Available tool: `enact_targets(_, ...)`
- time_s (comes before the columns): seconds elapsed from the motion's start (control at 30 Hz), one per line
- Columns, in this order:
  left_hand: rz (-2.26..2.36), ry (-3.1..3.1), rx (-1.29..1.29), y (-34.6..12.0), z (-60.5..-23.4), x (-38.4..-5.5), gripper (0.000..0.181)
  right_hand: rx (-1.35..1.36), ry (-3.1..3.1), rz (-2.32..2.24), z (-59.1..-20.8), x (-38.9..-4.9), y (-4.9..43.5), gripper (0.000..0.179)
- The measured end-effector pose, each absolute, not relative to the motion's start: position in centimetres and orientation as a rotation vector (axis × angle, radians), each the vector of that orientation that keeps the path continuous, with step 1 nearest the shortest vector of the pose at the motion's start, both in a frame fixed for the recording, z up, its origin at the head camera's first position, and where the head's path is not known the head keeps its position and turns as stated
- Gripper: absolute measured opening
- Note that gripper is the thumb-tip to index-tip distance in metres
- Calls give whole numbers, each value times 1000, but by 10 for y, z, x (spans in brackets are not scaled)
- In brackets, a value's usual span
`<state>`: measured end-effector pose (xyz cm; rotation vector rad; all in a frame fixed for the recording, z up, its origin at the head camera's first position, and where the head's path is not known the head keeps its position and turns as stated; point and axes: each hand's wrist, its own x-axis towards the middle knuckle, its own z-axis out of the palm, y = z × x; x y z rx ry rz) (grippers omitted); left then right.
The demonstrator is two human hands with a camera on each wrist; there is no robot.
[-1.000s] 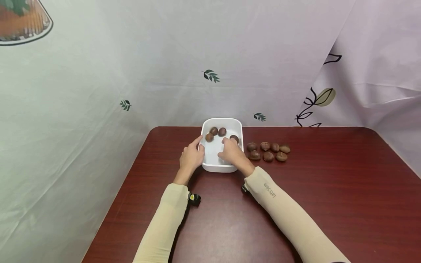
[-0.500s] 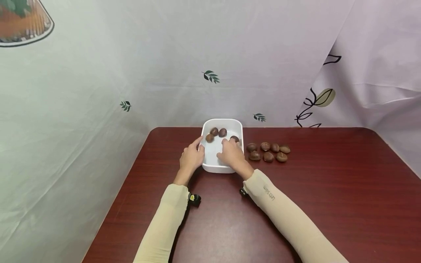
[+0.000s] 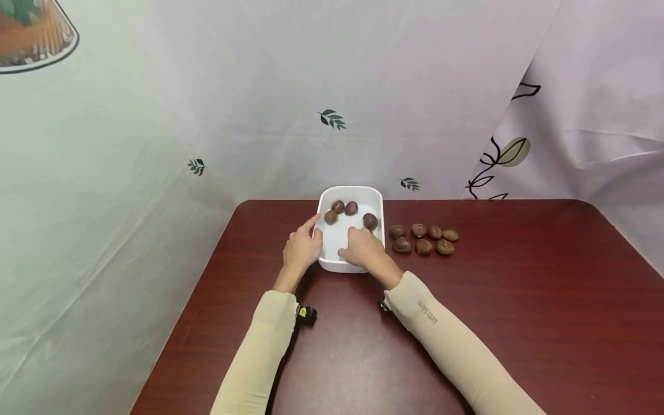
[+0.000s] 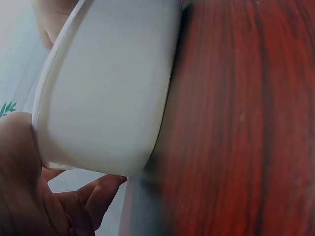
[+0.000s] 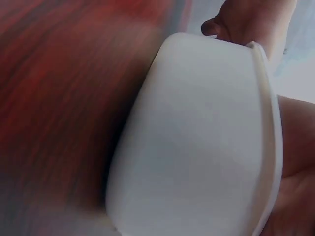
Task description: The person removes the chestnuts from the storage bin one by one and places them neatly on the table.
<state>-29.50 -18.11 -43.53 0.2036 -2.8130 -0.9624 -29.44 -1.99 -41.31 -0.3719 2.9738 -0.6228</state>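
A white tray (image 3: 350, 267) stands on the table with several chestnuts in it. My left hand (image 3: 302, 248) grips its left side; in the left wrist view the thumb (image 4: 17, 142) laps over the rim and the fingers (image 4: 98, 196) touch the outer wall. Over the tray's near right part is my right hand (image 3: 363, 246), reaching inside. A dark chestnut (image 3: 370, 221) lies just beyond it. The right fingertips are hidden behind the hand in the head view and behind the tray wall (image 5: 192, 137) in the right wrist view, so whether they hold anything is unclear.
Just right of the tray, loose chestnuts (image 3: 423, 247) lie in two rough rows on the dark red table (image 3: 519, 300). A pale cloth backdrop (image 3: 259, 86) with printed leaves rises behind the table's far edge.
My right hand has drawn slightly nearer inside the tray, uncovering more of the dark chestnut on the right. The left hand and tray have stayed put.
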Motion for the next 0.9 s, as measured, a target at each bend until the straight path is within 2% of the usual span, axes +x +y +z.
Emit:
enact_targets(0.27,-948,-2789,193,-181,-436,-295,48,-598,2828,-728,-412,-301,-16,23)
enact_targets(0.9,-966,-2783,186,-180,-438,-294,48,-677,2656,-846,-421,-313,-14,18)
